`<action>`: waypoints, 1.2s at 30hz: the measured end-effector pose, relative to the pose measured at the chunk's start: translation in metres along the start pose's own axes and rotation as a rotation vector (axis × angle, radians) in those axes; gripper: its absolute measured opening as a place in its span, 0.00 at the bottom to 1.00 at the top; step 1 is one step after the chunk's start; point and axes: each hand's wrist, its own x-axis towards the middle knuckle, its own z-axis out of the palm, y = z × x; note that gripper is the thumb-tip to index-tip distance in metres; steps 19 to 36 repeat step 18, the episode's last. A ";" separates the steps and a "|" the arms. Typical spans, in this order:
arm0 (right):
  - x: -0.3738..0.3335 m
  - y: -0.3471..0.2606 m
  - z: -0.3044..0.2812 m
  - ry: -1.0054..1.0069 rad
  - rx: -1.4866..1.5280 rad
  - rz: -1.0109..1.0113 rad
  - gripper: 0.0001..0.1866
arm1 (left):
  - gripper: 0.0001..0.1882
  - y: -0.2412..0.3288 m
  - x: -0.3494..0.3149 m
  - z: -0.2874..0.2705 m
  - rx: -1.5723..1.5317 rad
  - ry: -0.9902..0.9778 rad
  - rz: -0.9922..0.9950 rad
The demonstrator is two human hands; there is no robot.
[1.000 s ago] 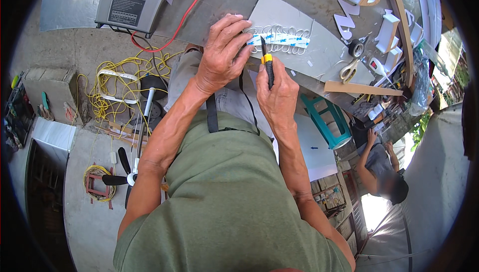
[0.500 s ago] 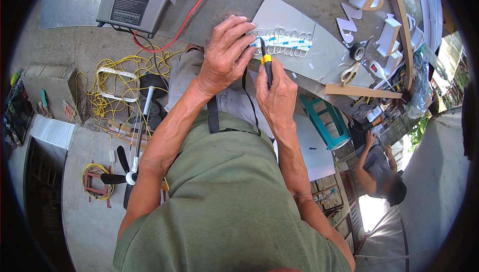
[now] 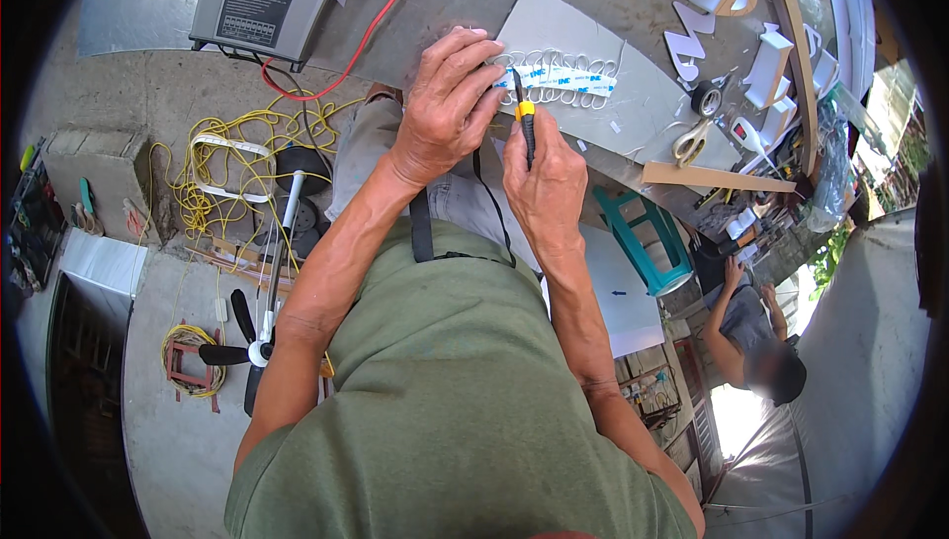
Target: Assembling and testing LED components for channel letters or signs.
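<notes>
A utility knife [image 3: 526, 119] with a yellow collar and black handle is gripped in my right hand [image 3: 546, 178]. Its dark blade points away from me, with the tip on white tape [image 3: 583, 81] that bears blue print. Looped white wire [image 3: 593, 102] sticks out along both long edges of this tape. Tape and wire lie on a grey flat board [image 3: 563, 25] on the worktable. My left hand [image 3: 450, 104], fingers close together and bent, presses its fingertips on the left end of the taped wire strip, just left of the blade. Part of that end is hidden under the fingers.
Scissors [image 3: 692, 141], a black tape roll [image 3: 706, 99] and a glue gun [image 3: 749, 135] lie to the right, beyond a brown strip [image 3: 717, 178]. A grey metal box [image 3: 262, 0] with a red cable [image 3: 381, 20] stands left. Another person [image 3: 746, 331] works at lower right.
The knife has shifted slightly left, its tip a little farther from me along the tape. My left hand keeps its place on the strip's end.
</notes>
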 end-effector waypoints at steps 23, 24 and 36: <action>-0.018 0.004 -0.017 0.025 0.117 0.036 0.15 | 0.20 0.000 -0.001 -0.003 -0.009 -0.001 -0.002; -0.018 0.004 -0.017 0.025 0.117 0.036 0.15 | 0.20 0.000 -0.001 -0.003 -0.009 -0.001 -0.002; -0.018 0.004 -0.017 0.025 0.117 0.036 0.15 | 0.20 0.000 -0.001 -0.003 -0.009 -0.001 -0.002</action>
